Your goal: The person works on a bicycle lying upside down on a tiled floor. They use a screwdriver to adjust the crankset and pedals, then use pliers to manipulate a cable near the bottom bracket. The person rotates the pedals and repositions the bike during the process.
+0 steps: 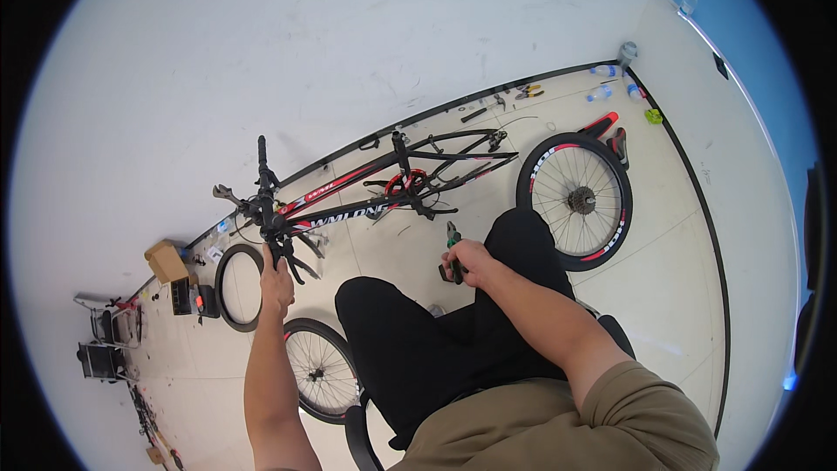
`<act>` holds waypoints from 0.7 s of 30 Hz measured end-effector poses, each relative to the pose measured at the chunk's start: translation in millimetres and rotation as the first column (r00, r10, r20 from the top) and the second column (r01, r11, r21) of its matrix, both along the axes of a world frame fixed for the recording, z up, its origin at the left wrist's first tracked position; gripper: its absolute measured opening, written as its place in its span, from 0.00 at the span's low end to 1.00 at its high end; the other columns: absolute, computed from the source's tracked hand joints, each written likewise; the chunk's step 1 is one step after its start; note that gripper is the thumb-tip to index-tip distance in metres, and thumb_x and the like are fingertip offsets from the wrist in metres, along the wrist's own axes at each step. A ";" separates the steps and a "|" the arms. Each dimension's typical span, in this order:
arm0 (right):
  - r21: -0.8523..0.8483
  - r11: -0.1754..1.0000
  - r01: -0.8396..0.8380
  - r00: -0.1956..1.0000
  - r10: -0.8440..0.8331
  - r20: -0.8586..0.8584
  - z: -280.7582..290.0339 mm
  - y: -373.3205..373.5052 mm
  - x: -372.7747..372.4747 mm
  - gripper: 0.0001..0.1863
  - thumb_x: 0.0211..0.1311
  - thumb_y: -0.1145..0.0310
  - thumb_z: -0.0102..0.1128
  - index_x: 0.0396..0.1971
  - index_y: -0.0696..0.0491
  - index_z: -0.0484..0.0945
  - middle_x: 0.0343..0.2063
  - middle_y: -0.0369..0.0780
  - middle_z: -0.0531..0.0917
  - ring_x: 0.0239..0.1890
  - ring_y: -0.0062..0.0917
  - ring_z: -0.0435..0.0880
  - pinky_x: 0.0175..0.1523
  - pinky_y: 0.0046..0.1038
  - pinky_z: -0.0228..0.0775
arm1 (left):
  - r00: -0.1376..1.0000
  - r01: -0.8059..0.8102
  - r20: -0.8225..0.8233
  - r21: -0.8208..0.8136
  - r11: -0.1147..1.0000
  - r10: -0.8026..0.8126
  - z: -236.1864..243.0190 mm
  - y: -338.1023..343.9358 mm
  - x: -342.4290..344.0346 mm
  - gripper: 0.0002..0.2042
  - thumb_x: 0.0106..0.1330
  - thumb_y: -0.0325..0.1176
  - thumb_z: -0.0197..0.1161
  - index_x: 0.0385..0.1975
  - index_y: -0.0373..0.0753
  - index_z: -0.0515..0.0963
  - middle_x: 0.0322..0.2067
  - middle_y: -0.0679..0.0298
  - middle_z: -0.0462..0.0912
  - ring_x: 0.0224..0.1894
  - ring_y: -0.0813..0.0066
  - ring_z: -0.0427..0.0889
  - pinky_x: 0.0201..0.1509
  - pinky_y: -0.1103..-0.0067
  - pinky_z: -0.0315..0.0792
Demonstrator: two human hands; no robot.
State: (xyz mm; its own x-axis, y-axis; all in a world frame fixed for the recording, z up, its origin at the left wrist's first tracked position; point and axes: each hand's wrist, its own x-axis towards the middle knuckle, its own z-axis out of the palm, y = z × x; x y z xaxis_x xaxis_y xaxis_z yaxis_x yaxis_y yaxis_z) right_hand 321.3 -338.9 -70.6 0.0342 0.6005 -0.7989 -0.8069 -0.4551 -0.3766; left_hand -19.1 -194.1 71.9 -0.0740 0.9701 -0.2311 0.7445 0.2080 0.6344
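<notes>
A black and red bicycle frame (349, 201) without wheels stands in front of me by the wall, its handlebar (263, 176) end at the left. My left hand (278, 286) is closed around the near end of the handlebar, beside a brake lever (296, 269). In my right hand (471, 260), above my right knee, are green-handled pliers (452, 239), their jaws pointing away from me and touching nothing. The red chainring and crank (407, 183) sit low on the frame, between my two hands and farther off.
A rear wheel with cassette (581, 201) lies to the right, another wheel (318, 372) by my left leg. Farther left are a loose tyre (228, 290), a cardboard box (165, 260) and a folding chair (103, 359). A hammer (485, 109), more pliers (529, 94) and bottles (599, 93) line the wall.
</notes>
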 end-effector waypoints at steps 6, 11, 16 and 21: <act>0.022 1.000 -0.022 0.995 0.019 0.102 -12.6 -1.7 3.2 0.10 0.50 0.84 0.48 0.34 0.58 0.67 0.28 0.43 0.73 0.24 0.28 0.74 0.23 0.31 0.69 | 1.000 0.022 0.021 -0.064 0.998 -0.021 5.2 5.5 -0.1 0.31 0.73 0.33 0.46 0.75 0.57 0.46 0.23 0.56 0.76 0.12 0.73 0.69 0.12 0.73 0.64; 0.039 0.999 -0.009 0.991 0.004 0.132 -17.5 -1.7 -0.8 0.10 0.51 0.83 0.49 0.35 0.59 0.68 0.28 0.44 0.74 0.23 0.28 0.74 0.22 0.32 0.69 | 1.000 -0.009 -0.002 0.036 0.999 0.009 0.4 6.0 2.0 0.29 0.72 0.32 0.49 0.73 0.52 0.52 0.26 0.54 0.79 0.13 0.71 0.72 0.12 0.73 0.65; 0.089 0.996 -0.030 0.964 0.005 0.264 -16.3 -1.4 4.7 0.12 0.53 0.81 0.52 0.39 0.59 0.70 0.32 0.43 0.77 0.25 0.29 0.76 0.23 0.33 0.71 | 1.000 -0.008 -0.017 0.070 0.997 0.009 -0.8 6.2 12.1 0.28 0.70 0.32 0.51 0.70 0.49 0.55 0.28 0.53 0.80 0.15 0.68 0.75 0.13 0.73 0.69; 0.366 0.923 0.119 0.985 -0.156 0.075 56.7 -13.0 26.4 0.14 0.59 0.80 0.49 0.46 0.59 0.68 0.38 0.44 0.79 0.32 0.30 0.80 0.31 0.33 0.75 | 0.999 -0.015 -0.036 0.075 0.997 0.018 1.5 5.8 9.6 0.30 0.69 0.31 0.54 0.70 0.50 0.54 0.28 0.52 0.81 0.16 0.67 0.78 0.14 0.73 0.71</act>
State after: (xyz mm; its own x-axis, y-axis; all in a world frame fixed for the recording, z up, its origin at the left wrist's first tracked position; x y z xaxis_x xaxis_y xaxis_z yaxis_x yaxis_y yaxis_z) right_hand 347.6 -351.9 -13.9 0.2062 0.8297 -0.5188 -0.8009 -0.1615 -0.5767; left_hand -9.4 -188.3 73.5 -0.0970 0.9832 -0.1548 0.7644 0.1732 0.6211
